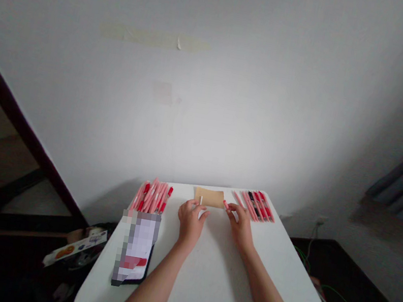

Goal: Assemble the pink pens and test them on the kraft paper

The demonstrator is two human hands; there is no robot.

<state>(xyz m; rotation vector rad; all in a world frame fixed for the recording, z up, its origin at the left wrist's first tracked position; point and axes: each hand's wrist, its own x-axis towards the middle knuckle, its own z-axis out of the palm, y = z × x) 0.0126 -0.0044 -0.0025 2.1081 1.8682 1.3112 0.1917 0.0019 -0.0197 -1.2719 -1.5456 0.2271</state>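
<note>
The left hand [192, 220] rests on the white desk [212, 271], its fingers pinching a small white stick [201, 200] upright just in front of a brown card [209, 197]. The right hand [241, 225] pinches a pink pen [225, 205] at the card's right edge. A pen heap [151, 196] lies to the left, a pen row [256, 205] to the right.

The scene is taken from a single head-worn camera, aimed forward and down over the white table [211, 276]. The left hand [190, 221] and right hand [241, 227] are shown small and low in frame, the wall [210, 96] being faced beyond.
</note>
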